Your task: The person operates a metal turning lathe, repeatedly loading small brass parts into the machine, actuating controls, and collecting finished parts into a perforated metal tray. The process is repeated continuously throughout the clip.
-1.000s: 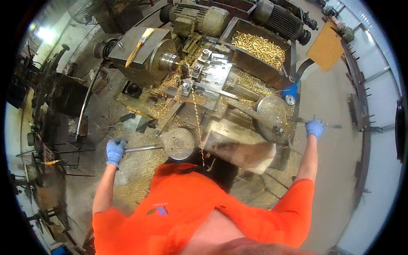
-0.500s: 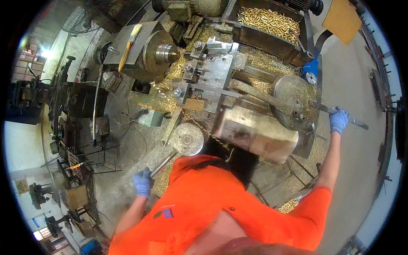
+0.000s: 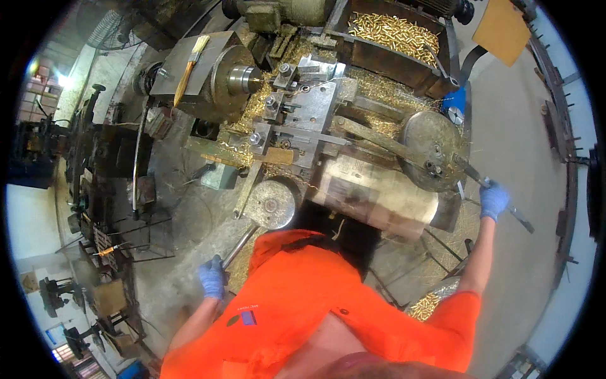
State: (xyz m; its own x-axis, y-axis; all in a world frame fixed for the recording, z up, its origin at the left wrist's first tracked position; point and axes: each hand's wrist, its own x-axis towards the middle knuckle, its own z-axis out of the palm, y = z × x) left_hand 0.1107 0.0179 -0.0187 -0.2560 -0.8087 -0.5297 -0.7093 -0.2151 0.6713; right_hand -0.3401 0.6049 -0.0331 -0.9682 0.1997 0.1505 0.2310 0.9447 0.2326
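My left hand (image 3: 212,278), in a blue glove, is closed round the end of a metal lever (image 3: 240,247). That lever slants up to a round grey disc (image 3: 270,204) at the front of a lathe. On the right, my gloved right hand (image 3: 494,200) grips a flat bar lever (image 3: 471,172), whose free end sticks out past my fingers. It joins a large round plate (image 3: 432,150) on the lathe's slide. Tool posts (image 3: 270,106) with bolts stand on the metal cross slide (image 3: 315,104), facing the chuck (image 3: 243,79).
A brush (image 3: 189,72) lies on the headstock (image 3: 208,54). At the back, a metal bin (image 3: 379,60) holds many small brass pieces. Brass shavings (image 3: 382,85) cover the machine bed. A stained sheet (image 3: 372,196) drapes over the front. More brass pieces (image 3: 424,307) sit by my right arm.
My right hand has swung its lever down toward me, so the bar slants more steeply. My left hand keeps its hold, with its lever at nearly the same angle. The view has shifted slightly.
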